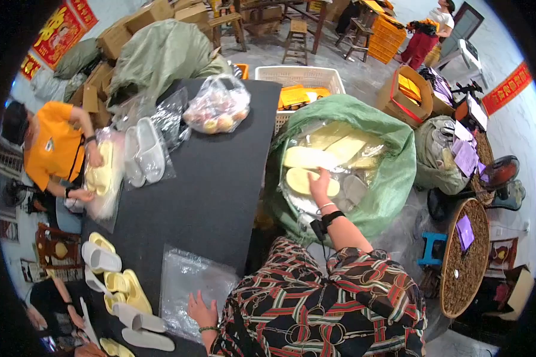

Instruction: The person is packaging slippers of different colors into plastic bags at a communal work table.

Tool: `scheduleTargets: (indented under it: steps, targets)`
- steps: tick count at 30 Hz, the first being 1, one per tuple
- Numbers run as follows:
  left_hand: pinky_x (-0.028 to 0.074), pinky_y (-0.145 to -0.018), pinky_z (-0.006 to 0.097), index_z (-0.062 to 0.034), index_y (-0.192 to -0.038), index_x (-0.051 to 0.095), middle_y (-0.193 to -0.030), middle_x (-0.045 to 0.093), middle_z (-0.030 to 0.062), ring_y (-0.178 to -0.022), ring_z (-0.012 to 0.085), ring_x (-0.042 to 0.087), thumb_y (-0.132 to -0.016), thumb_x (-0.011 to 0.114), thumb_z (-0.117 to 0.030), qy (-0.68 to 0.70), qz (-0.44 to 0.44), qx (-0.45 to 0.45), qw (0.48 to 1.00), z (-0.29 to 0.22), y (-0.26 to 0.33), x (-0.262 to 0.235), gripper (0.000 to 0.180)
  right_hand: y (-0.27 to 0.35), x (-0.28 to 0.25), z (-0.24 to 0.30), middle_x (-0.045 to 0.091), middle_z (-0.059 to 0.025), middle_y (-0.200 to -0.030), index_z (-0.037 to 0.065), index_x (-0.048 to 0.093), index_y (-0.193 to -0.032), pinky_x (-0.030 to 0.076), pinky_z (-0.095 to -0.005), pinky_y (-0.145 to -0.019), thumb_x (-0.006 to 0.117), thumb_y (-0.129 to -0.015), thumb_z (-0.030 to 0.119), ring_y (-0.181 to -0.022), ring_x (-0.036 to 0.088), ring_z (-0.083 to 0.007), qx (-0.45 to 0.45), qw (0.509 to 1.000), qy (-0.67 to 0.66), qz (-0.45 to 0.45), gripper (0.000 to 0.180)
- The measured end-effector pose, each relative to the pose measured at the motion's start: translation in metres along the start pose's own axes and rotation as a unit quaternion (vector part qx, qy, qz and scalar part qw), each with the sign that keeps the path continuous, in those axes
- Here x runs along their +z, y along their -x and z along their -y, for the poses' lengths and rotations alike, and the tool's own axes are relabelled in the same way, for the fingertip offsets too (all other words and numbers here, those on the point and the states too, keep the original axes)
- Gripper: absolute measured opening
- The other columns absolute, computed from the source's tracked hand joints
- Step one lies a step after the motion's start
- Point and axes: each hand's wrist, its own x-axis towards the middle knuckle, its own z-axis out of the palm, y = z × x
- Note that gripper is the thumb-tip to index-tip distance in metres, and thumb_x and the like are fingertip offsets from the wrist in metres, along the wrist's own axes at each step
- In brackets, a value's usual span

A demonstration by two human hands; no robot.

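My right hand (319, 181) reaches into a big green sack (393, 172) and rests on a pale yellow slipper (301, 180) among bagged slippers; whether it grips one I cannot tell. Lower down, my left hand (201, 310) lies flat, fingers spread, on an empty clear plastic bag (187, 279) on the dark table (214, 178). My sleeves are patterned red, black and cream.
Across the table a person in an orange shirt (53, 149) handles yellow slippers in a bag (101, 175). White and yellow slippers (116, 279) lie at the table's near left. A bag of white slippers (146, 152), a filled clear bag (218, 107), crates and round baskets (467, 262) surround us.
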Motion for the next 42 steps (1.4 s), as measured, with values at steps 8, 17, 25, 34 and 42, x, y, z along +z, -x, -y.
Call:
scheduleTargets:
  steps: [8,17,25,34,42]
  targets:
    - [0.024,-0.102,0.064,-0.0166,-0.136,0.042,-0.146,0.03,0.0162,-0.133,0.0348,0.03,-0.071,0.074,-0.036,-0.086,0.088,-0.018,0.992,-0.099,-0.051,-0.006,0.075,-0.153,-0.099,-0.063,0.008,-0.0296,-0.149,0.001,0.0,-0.146,0.018,-0.0452,-0.113,0.081,-0.053,0.061,-0.139,0.011,-0.0409,0.39,0.917,0.05,-0.071,0.137]
    - [0.021,-0.104,0.062,-0.0152,-0.135,0.043,-0.144,0.033,0.0162,-0.133,0.0343,0.029,-0.074,0.072,-0.032,-0.114,0.113,0.005,0.987,-0.158,-0.072,-0.025,0.069,-0.148,-0.012,-0.15,0.016,-0.0261,-0.148,0.001,-0.016,-0.143,0.025,-0.0389,-0.111,0.093,-0.05,0.031,-0.134,0.027,-0.0346,0.43,0.886,-0.176,0.007,0.146]
    - [0.02,-0.105,0.062,-0.0187,-0.133,0.046,-0.144,0.033,0.0145,-0.133,0.0338,0.03,-0.075,0.071,-0.033,-0.108,0.098,0.032,0.989,-0.184,-0.082,-0.029,0.065,-0.143,-0.027,-0.171,0.04,-0.0177,-0.135,-0.001,0.01,-0.144,0.039,-0.0348,-0.097,0.084,-0.062,0.005,-0.118,0.045,-0.0249,0.377,0.86,-0.342,-0.011,0.111]
    - [0.02,-0.104,0.062,-0.0188,-0.131,0.048,-0.143,0.034,0.013,-0.132,0.0329,0.031,-0.074,0.071,-0.032,-0.075,0.073,0.041,0.994,-0.176,-0.076,-0.034,0.063,-0.115,-0.117,-0.128,0.061,-0.0064,-0.116,0.002,0.054,-0.122,0.047,-0.0322,-0.085,0.065,-0.085,0.013,-0.105,0.057,-0.0187,0.38,0.793,-0.473,0.05,0.041]
    - [0.022,-0.103,0.062,-0.0178,-0.129,0.049,-0.14,0.037,0.014,-0.13,0.0346,0.033,-0.072,0.074,-0.03,-0.033,0.044,0.129,0.99,-0.171,-0.088,-0.02,0.063,-0.12,-0.165,-0.129,0.059,-0.0119,-0.114,-0.001,0.036,-0.135,0.05,-0.0341,-0.082,0.077,-0.074,0.008,-0.099,0.059,-0.0211,0.285,0.879,-0.373,0.078,0.074]
